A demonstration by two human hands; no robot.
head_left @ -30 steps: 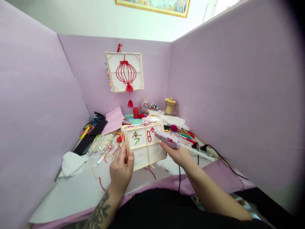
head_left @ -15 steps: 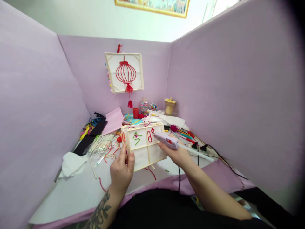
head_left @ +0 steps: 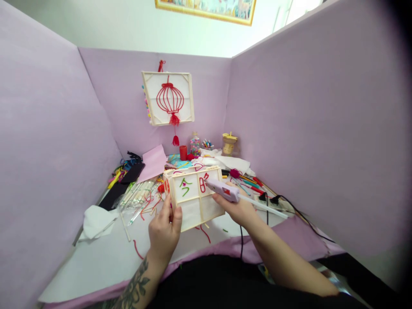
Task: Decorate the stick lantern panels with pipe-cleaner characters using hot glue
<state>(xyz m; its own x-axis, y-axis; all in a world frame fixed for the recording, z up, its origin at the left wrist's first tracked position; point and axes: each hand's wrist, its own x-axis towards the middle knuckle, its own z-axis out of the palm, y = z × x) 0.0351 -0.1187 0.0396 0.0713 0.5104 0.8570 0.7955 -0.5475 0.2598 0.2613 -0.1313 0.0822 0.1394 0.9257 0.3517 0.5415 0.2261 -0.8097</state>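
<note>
My left hand [head_left: 165, 225] grips the lower left side of a white paper lantern [head_left: 189, 212] framed with pale sticks, its thumb on the front face. That face is split into panels. A green character [head_left: 185, 187] of yarn or similar strands sits in the upper left panel, and a red one [head_left: 202, 184] in the upper right. My right hand [head_left: 236, 208] is wrapped round a lilac glue gun [head_left: 223, 190], with a long white glue stick [head_left: 264, 204] poking out of its rear. The nozzle is at the red character; whether it touches the paper I cannot tell.
A finished-looking lantern [head_left: 167, 98] with a red yarn design hangs at the back. Bagged sticks [head_left: 138, 193], white cloth [head_left: 96, 221] and red yarn scraps lie left. A power strip [head_left: 280, 204] with black cords, pens and a bead jar [head_left: 195, 145] stand right and behind. Lilac panels enclose the table.
The glue gun and my right hand have shifted slightly left, bringing the nozzle lower and nearer the red character. My left hand and the lantern stay practically still.
</note>
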